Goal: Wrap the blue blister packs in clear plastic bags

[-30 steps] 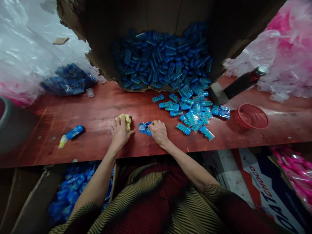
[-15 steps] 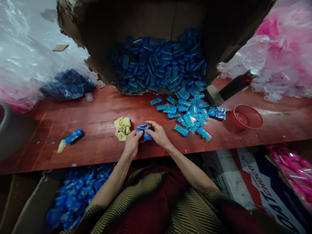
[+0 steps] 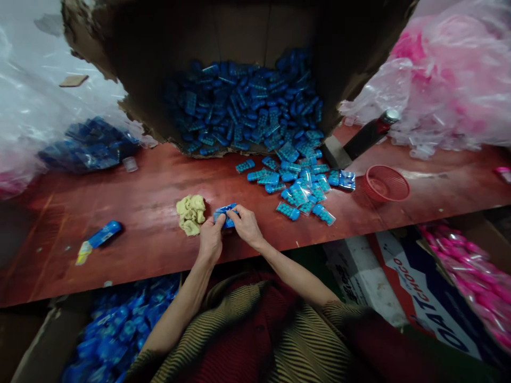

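A small blue packet [image 3: 224, 215] is held between both hands just above the red table [image 3: 151, 197]. My left hand [image 3: 210, 240] pinches its left end and my right hand [image 3: 246, 225] pinches its right end. A crumpled yellow cloth [image 3: 190, 213] lies on the table just left of my left hand. Several loose blue packets [image 3: 301, 183] lie scattered to the right of my right hand, spilling from a torn cardboard box [image 3: 247, 106] full of the same packets.
A red plastic basket [image 3: 385, 183] sits at the right. A dark tool with a red and silver handle [image 3: 365, 136] lies behind it. A blue tube [image 3: 99, 236] lies at the left. Clear bags of blue [image 3: 90, 143] and pink [image 3: 447, 80] items flank the box. A carton of blue packets [image 3: 115, 324] sits below the table.
My left hand left the yellow cloth and joined my right hand on the blue packet, which was lifted off the table. The view shifted slightly.
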Action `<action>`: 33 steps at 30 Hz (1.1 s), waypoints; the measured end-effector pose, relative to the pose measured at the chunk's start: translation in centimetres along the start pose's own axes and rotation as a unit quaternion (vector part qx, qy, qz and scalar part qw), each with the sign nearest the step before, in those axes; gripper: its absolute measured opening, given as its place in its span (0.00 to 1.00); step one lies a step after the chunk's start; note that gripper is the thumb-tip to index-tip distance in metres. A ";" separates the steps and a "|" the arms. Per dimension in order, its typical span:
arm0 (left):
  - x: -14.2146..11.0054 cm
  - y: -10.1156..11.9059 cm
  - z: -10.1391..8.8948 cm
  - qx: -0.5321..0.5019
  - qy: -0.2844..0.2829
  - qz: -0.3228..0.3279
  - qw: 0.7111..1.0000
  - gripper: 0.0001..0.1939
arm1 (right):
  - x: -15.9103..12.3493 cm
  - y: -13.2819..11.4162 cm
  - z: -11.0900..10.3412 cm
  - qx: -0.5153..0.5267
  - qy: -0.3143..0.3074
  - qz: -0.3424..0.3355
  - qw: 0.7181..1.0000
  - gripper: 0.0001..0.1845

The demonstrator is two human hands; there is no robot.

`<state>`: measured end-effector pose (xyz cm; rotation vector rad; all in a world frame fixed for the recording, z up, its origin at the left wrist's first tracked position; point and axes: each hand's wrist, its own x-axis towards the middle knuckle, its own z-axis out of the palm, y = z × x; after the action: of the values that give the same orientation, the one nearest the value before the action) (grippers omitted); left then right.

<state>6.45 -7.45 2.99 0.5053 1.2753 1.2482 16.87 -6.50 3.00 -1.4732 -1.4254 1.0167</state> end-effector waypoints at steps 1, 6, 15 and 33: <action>-0.1 0.3 -0.1 0.004 -0.016 -0.019 1.000 0.18 | 0.0 0.0 0.0 -0.007 0.008 -0.003 1.000 0.13; -0.4 1.2 -0.4 -0.013 -0.053 -0.078 0.995 0.16 | -0.2 -0.3 -0.6 -0.027 -0.020 -0.041 0.999 0.18; -0.6 2.1 -0.6 -0.050 -0.025 -0.202 0.978 0.05 | -0.9 0.6 -8.3 -0.402 0.039 -0.008 0.915 0.20; -1.1 1.4 -0.7 -0.072 -0.013 -0.271 0.960 0.12 | -1.4 3.1 -8.2 -0.474 -0.055 -0.034 0.878 0.18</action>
<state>5.50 -8.18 4.42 0.0528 1.1833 0.8553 25.64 -8.16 2.77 -2.0169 -2.2048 0.3153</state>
